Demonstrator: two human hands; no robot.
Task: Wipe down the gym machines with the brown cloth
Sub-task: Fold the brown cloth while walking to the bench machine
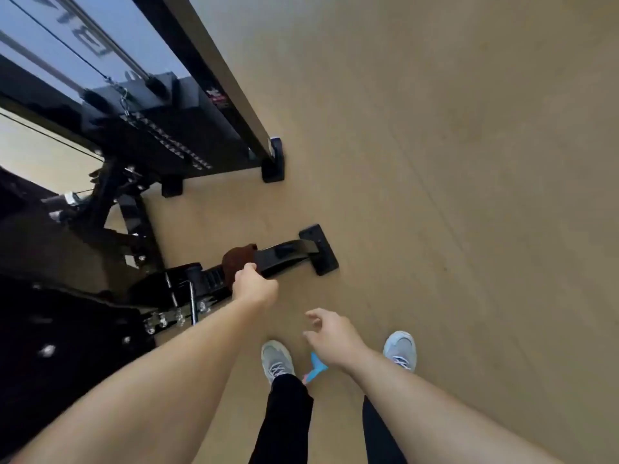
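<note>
Two hands are in view, low in the frame. The left hand [254, 285] grips the cloth [238, 257], its fingers curled round the brown bundle, and holds it on the black bar [284, 252] of the machine, left of centre. The right hand [330, 333] hangs free below and to the right, fingers loosely spread, holding nothing and touching nothing.

The bar runs to the right and ends in a flat foot [318, 249] on the floor [469, 195]. At upper left stands the weight stack [167, 142] with its cable [67, 51] and frame post [214, 75].

I judge that the wiping of this low bar is in progress, and much of the machine is not yet done.

What could go wrong:
- The cloth is bunched, so only a small part meets the bar. A stroke may miss the sides and the underside.
- Near the hand, on the left, there are bolts and a metal pin [191, 303]. The cloth may catch there, or the knuckles may hit them, if the stroke goes too far left.
- The person bends low with the shoes [277, 360] close to the foot plate. A step forward may trip on it.
- Some blue object [316, 368] lies between the shoes; I cannot tell what it is. It may be stepped on.

No containers are visible, so nothing can be said about contents.
</note>
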